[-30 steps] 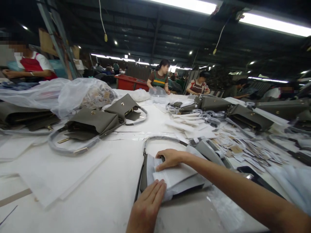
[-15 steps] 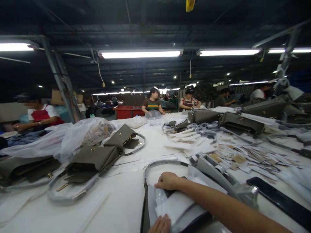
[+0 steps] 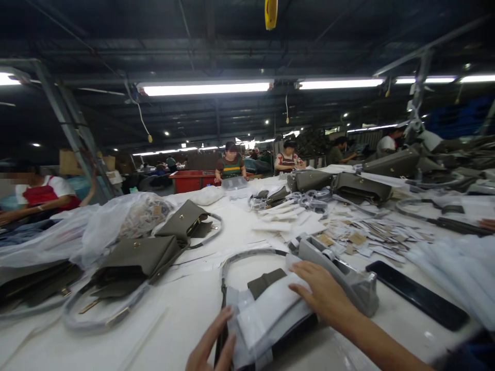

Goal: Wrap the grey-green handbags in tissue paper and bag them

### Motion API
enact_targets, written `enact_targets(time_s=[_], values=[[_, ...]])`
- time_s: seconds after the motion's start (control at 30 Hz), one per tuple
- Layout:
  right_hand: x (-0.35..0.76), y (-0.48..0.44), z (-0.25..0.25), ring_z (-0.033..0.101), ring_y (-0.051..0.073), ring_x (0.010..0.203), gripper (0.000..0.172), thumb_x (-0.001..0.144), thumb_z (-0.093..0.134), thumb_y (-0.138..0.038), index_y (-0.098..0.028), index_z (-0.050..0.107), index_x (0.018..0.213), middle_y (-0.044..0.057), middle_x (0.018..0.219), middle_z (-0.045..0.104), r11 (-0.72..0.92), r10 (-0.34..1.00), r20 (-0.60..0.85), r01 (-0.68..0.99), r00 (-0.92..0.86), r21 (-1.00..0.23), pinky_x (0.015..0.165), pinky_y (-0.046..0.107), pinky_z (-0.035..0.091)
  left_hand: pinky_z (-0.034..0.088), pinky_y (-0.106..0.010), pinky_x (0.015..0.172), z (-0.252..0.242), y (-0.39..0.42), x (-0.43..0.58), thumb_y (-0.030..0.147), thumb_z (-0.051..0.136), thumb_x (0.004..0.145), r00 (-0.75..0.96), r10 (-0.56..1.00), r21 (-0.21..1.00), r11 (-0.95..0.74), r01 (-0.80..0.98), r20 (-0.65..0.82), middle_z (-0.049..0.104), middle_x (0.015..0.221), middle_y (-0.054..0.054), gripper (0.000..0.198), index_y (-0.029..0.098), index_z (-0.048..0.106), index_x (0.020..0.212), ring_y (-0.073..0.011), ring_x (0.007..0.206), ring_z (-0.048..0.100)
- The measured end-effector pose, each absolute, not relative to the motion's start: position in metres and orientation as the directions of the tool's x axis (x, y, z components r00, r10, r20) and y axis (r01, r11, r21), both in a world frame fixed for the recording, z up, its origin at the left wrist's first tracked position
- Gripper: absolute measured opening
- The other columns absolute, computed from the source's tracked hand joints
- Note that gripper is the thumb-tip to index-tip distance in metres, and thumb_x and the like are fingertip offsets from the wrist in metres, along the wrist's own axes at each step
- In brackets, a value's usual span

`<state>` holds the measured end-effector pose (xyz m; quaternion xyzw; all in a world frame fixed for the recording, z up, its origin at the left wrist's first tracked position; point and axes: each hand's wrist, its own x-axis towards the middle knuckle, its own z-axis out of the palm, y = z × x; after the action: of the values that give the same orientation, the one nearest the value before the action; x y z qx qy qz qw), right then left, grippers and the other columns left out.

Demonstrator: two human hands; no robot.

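In front of me lies a dark olive handbag, its looped handle wrapped in clear film. White packing paper covers most of the bag's near side. My right hand rests on the paper's right part, fingers spread. At the bag's left edge is my left hand, its fingers apart against the edge and nothing gripped between them. A grey tape dispenser stands just beyond my right hand.
A dark phone lies right of the dispenser. Loose tags and more handbags are spread over the white table. A clear plastic bag is at left. Several people sit farther back, one at the red bin.
The view has swung right. My right hand has gone from a closed grip near the handle to lying spread on the paper. My left hand has shifted to the bag's left edge, fingers apart.
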<state>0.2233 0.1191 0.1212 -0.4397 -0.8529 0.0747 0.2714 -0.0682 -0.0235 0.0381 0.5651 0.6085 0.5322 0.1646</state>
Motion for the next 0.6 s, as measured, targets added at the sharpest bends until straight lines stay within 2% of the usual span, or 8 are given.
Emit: enact_targets(time_s=[0.07,0.13,0.2,0.27,0.37,0.47,0.53,0.6], values=[[0.248,0.108,0.109,0.055,0.033,0.127,0.047,0.090,0.059,-0.045,-0.018,0.066,0.127,0.013,0.133,0.064,0.486,0.859,0.365,0.795,-0.359,-0.362,0.109,0.050,0.043,0.041,-0.040,0.111,0.059,-0.018,-0.069,0.047,0.063,0.088,-0.443,0.894,0.970,0.046,0.237,0.066,0.059,0.140,-0.006,0.047,0.025,0.062,0.130,-0.0275,0.133,0.052],[0.260,0.100,0.099,0.051,0.034,0.131,0.053,0.090,0.057,-0.048,-0.017,0.062,0.133,0.014,0.139,0.059,0.399,0.902,0.323,0.837,-0.286,-0.375,0.109,0.051,0.043,0.035,-0.042,0.116,0.077,-0.009,-0.064,0.047,0.067,0.086,-0.498,0.855,0.987,0.159,-0.010,-0.143,0.053,0.147,-0.008,0.054,0.024,0.057,0.135,-0.0278,0.137,0.047],[0.262,0.097,0.091,0.047,0.036,0.135,0.060,0.089,0.056,-0.051,-0.016,0.057,0.138,0.015,0.145,0.053,0.343,0.925,0.299,0.853,-0.234,-0.393,0.111,0.053,0.041,0.033,-0.040,0.117,0.090,0.000,-0.056,0.043,0.070,0.085,-0.463,0.842,0.959,0.218,-0.180,-0.278,0.049,0.150,-0.010,0.061,0.022,0.052,0.140,-0.0269,0.138,0.045],[0.260,0.100,0.088,0.045,0.036,0.137,0.064,0.088,0.056,-0.052,-0.015,0.056,0.140,0.016,0.147,0.051,0.315,0.934,0.301,0.846,-0.195,-0.430,0.113,0.054,0.037,0.038,-0.040,0.114,0.099,0.005,-0.049,0.039,0.072,0.084,-0.414,0.850,0.940,0.241,-0.243,-0.325,0.052,0.147,-0.013,0.063,0.019,0.050,0.141,-0.0279,0.133,0.052],[0.255,0.105,0.091,0.050,0.033,0.133,0.058,0.088,0.054,-0.050,-0.016,0.060,0.135,0.014,0.141,0.058,0.311,0.934,0.330,0.764,-0.136,-0.565,0.115,0.050,0.036,0.048,-0.042,0.106,0.109,0.002,-0.045,0.037,0.072,0.083,-0.363,0.880,0.940,0.219,-0.262,-0.307,0.061,0.137,-0.012,0.057,0.020,0.055,0.136,-0.0294,0.122,0.061],[0.245,0.106,0.103,0.057,0.030,0.127,0.053,0.089,0.053,-0.052,-0.019,0.064,0.129,0.010,0.134,0.063,0.314,0.934,0.351,0.609,-0.063,-0.728,0.112,0.047,0.042,0.045,-0.039,0.108,0.123,-0.014,-0.044,0.040,0.075,0.081,-0.474,0.865,0.974,0.072,-0.213,-0.168,0.059,0.141,-0.005,0.062,0.029,0.053,0.137,-0.0269,0.127,0.056],[0.232,0.104,0.111,0.057,0.030,0.126,0.052,0.089,0.054,-0.054,-0.022,0.065,0.128,0.009,0.133,0.064,0.367,0.915,0.401,0.511,-0.047,-0.778,0.110,0.048,0.043,0.039,-0.039,0.113,0.133,-0.028,-0.042,0.044,0.078,0.077,-0.603,0.797,0.996,-0.059,-0.070,0.004,0.053,0.147,-0.002,0.072,0.033,0.048,0.142,-0.0268,0.134,0.049],[0.216,0.104,0.118,0.056,0.030,0.127,0.049,0.090,0.055,-0.054,-0.023,0.066,0.126,0.009,0.134,0.064,0.460,0.874,0.480,0.439,-0.071,-0.772,0.111,0.050,0.041,0.034,-0.041,0.116,0.142,-0.043,-0.039,0.047,0.079,0.074,-0.680,0.718,0.989,-0.109,0.103,0.150,0.050,0.149,-0.003,0.081,0.033,0.044,0.145,-0.0290,0.137,0.045]])
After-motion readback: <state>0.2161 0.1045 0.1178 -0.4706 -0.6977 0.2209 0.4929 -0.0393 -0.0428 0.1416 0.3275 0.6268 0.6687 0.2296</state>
